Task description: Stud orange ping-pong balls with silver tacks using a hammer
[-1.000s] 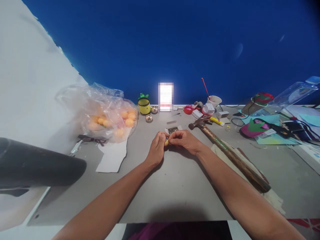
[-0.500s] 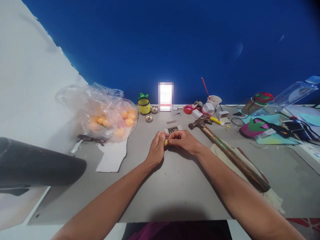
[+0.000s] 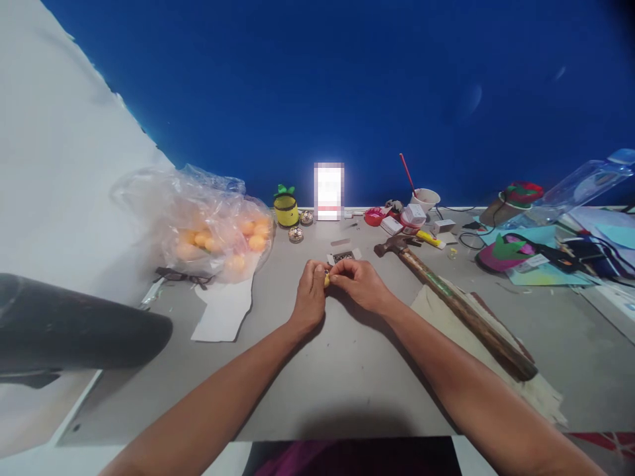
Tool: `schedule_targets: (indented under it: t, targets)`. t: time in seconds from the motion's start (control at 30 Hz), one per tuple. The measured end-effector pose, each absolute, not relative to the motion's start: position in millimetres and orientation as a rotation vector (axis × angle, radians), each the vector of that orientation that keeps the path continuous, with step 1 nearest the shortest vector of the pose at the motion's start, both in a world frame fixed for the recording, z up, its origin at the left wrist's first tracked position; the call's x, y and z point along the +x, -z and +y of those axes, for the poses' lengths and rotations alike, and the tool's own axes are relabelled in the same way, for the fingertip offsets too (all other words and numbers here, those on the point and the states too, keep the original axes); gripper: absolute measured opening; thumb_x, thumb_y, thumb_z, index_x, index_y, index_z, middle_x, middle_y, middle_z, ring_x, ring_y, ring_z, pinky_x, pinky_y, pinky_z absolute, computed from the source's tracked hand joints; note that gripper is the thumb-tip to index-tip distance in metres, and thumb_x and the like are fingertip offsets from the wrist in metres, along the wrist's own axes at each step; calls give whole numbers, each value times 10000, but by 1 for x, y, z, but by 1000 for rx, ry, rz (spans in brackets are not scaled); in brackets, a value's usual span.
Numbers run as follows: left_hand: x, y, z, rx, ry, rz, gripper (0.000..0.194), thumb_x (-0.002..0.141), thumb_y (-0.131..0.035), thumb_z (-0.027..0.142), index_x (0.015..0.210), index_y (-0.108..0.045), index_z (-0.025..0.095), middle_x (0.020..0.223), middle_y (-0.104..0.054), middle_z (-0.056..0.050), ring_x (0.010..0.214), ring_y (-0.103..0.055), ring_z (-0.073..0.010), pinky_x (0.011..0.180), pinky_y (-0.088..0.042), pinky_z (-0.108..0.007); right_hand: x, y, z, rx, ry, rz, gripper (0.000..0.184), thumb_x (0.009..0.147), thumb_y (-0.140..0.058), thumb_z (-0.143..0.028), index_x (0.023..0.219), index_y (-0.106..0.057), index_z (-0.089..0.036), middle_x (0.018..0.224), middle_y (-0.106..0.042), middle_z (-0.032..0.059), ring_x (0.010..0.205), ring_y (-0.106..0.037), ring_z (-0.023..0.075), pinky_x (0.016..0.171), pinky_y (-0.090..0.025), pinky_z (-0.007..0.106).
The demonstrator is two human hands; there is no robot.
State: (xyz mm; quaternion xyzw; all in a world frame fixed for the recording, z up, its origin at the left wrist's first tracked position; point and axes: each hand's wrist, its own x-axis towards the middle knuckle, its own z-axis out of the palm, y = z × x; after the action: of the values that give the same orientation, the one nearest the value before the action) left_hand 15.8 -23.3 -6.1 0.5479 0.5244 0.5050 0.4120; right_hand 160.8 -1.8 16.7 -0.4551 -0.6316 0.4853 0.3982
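Yellow piece, head view: I find the yellow piece (image 3: 327, 279) between the two hands, above the tabletop; it looks small and rounded, mostly covered by fingers.
Left hand: on my feed the left hand (image 3: 311, 291) is curled around the piece's left side, gripping it, thumb on the near side.
Right hand: the right hand (image 3: 358, 281) has thumb and forefinger closed in a pinch at the piece's right edge; I cannot tell whether something tiny sits between them.
Open box: just beyond the fingers I see a small box (image 3: 342, 256) of dark, shiny bits.
Studded balls: two round balls (image 3: 296, 235) with a glittering, bumpy surface sit near a yellow felt-like cup (image 3: 286, 210) topped with green.
Hammer: a metal claw head and a long, worn wooden handle make up the hammer (image 3: 446, 291), lying partly over pale cloth (image 3: 426, 309).
Bag: clear, crinkled plastic bag (image 3: 218, 228) with orange balls showing through.
Writing: the bright screen (image 3: 329, 192) is pixelated; print on the white cartons (image 3: 415, 215) is too small for me to read.
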Motion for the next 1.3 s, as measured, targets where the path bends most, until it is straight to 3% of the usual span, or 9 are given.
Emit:
schedule_targets:
  t: [0.4, 0.67, 0.8, 1.0, 1.17, 1.3]
  targets:
    - [22, -5, -23, 1263, -1269, 1427, 231, 1037, -407, 272, 851, -532, 218, 772, -535, -5, 702, -508, -176, 656, -419, -306, 151, -9, -12, -1308, -765, -1774, 105, 861, -576, -192, 799, -654, -221, 857, -717, 23, 828, -638, 190, 794, -448, 320]
    - [21, -3, -23, 1335, -1273, 1473, 233, 1021, -408, 256, 848, -558, 213, 812, -553, -15, 768, -530, -185, 693, -437, -301, 147, -11, -13, -1340, -933, -1652, 93, 847, -590, -191, 784, -650, -221, 817, -720, 9, 796, -639, 182, 769, -461, 306]
    - [20, -4, -23, 1368, -1259, 1472, 238, 1008, -417, 251, 829, -569, 211, 828, -564, -21, 796, -542, -186, 716, -452, -301, 145, -9, -13, -1331, -806, -1674, 101, 845, -579, -183, 779, -648, -217, 848, -718, 24, 835, -636, 191, 798, -449, 319]
    - [17, -10, -21, 1309, -1189, 1442, 241, 959, -424, 203, 763, -564, 205, 785, -527, -18, 696, -501, -166, 572, -405, -271, 149, -13, -13, -1334, -875, -1722, 87, 856, -586, -198, 793, -640, -225, 847, -705, 7, 835, -629, 185, 794, -442, 314]
    - [16, -6, -19, 1233, -1187, 1335, 214, 931, -455, 246, 733, -527, 205, 774, -510, -7, 623, -455, -138, 488, -359, -237, 151, -14, -15, -1299, -717, -1813, 66, 856, -573, -225, 804, -613, -225, 868, -661, 12, 840, -586, 183, 787, -415, 325]
    - [13, -1, -17, 1127, -1181, 1268, 189, 917, -465, 298, 772, -544, 207, 758, -509, 8, 561, -425, -119, 453, -339, -229, 148, -12, -13, -1268, -906, -1688, 70, 819, -593, -275, 776, -595, -220, 823, -643, 0, 747, -548, 163, 706, -420, 312]
